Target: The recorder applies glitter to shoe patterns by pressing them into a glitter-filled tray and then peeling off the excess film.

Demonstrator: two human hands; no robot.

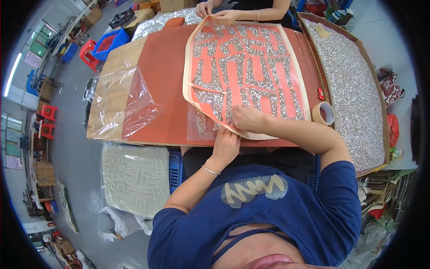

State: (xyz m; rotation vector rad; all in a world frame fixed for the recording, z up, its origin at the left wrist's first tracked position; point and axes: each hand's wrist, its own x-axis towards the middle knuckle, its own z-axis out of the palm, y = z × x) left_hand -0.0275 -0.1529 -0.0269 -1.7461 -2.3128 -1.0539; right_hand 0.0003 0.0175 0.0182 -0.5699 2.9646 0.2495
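Note:
A pink sheet with a cream border lies on the table, with silver glittery patches showing through its cut-out shapes. Its near left edge is lifted and curled, and a clear film with glitter strips shows beneath. My left hand holds the sheet's near edge, fingertips pressed together. Right beside it, my right hand is closed in a pinch on the same edge; its fingertips are partly hidden. Across the table, another person's hands hold the sheet's far left corner.
A clear plastic bag lies on the table's left. At right are a tape roll and a long shallow box of silver glitter. A bag of pale strips stands below the table's left edge. Blue bin and red stool stand beyond.

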